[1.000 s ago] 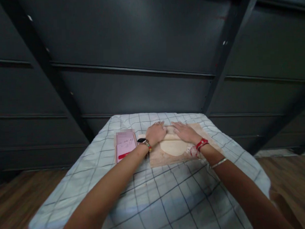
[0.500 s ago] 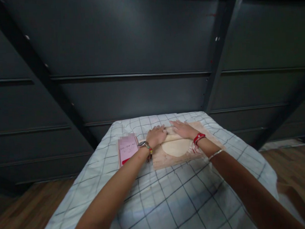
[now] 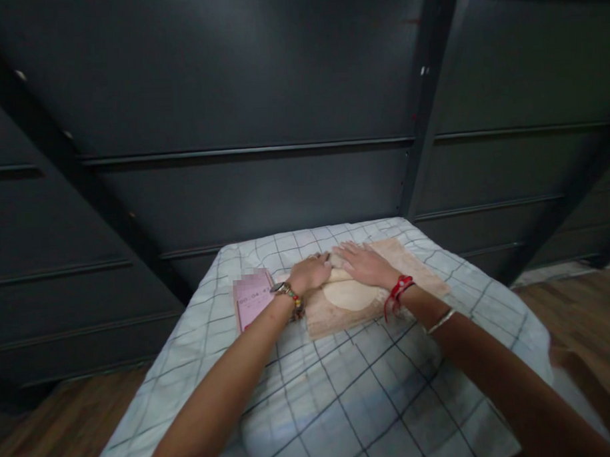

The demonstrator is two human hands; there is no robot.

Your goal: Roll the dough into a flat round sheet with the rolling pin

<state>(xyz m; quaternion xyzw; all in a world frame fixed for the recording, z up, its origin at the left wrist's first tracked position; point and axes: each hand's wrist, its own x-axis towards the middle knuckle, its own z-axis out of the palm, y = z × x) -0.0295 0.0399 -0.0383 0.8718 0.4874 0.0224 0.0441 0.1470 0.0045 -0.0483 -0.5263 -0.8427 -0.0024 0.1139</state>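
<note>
A pale disc of dough (image 3: 350, 294) lies on a floured wooden board (image 3: 333, 315) on the checked cloth. Across the far side of the dough sits a pale rolling pin (image 3: 340, 275). My left hand (image 3: 310, 272) presses on its left end with fingers curled over it. On its right part my right hand (image 3: 365, 262) rests with fingers stretched flat. My left wrist carries a watch and a beaded band, and red threads and a thin bangle sit on my right wrist.
A phone (image 3: 253, 299) with a pink screen lies just left of the board. The table is covered by a white checked cloth (image 3: 341, 394). Dark panelled walls (image 3: 261, 110) and a slanted beam rise close behind. Wooden floor shows on both sides.
Both hands stay on the rolling pin at the dough's far edge, shifting slightly. The view has turned a little, so the table sits lower and more to the right.
</note>
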